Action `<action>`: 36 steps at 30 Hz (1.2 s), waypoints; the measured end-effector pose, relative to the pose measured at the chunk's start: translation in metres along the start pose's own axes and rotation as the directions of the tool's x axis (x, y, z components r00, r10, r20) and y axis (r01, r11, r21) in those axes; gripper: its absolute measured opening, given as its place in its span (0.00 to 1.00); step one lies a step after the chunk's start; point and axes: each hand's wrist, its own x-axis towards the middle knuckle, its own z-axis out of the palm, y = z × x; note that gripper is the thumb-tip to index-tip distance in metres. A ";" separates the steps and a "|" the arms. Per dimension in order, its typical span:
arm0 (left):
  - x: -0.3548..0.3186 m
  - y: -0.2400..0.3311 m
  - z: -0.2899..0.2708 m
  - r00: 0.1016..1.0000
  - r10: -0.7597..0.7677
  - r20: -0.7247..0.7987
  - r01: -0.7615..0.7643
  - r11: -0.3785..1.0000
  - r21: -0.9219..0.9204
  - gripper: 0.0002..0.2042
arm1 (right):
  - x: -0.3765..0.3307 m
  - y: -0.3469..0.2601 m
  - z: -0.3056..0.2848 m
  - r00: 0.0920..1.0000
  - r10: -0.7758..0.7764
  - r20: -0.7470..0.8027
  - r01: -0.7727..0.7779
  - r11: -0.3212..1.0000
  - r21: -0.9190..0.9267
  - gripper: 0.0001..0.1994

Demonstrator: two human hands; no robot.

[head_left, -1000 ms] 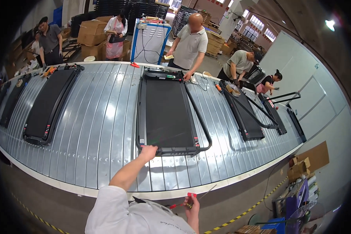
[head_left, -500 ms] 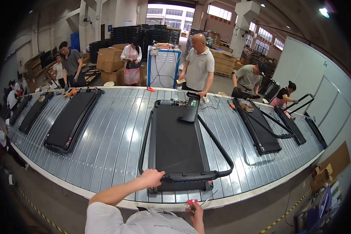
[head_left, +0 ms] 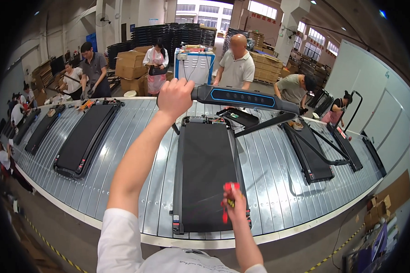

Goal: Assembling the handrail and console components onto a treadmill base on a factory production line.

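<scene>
A worker's left hand (head_left: 174,96), grip wrapped around the treadmill's handlebar console (head_left: 243,98), has swung it up from flat on the treadmill (head_left: 207,175) toward 12 o'clock; the right hand (head_left: 233,200), at 6 o'clock, clutches a red screwdriver (head_left: 226,205) over the conveyor tabletop (head_left: 123,191).

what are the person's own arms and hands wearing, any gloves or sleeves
No gloves: both the left hand and the right hand are bare, with no watch or ring that shows. The left arm has a short white sleeve ending near the elbow, with the forearm uncovered. The right forearm is uncovered too, with only a sliver of white fabric at the bottom edge.
</scene>
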 end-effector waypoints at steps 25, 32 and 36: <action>-0.006 0.042 -0.016 0.997 -0.070 0.015 0.071 0.996 -0.051 0.03 | 0.125 -0.156 0.149 0.720 -0.047 0.692 -0.317 0.865 0.390 0.19; -0.003 0.056 -0.011 0.999 -0.017 0.042 0.023 0.990 -0.140 0.06 | 0.125 -0.170 0.126 0.753 -0.095 0.651 -0.248 0.875 0.415 0.17; 0.011 0.057 -0.021 0.993 0.099 0.059 -0.080 0.960 -0.269 0.29 | 0.114 -0.184 0.113 0.864 -0.197 0.463 0.012 0.928 0.372 0.14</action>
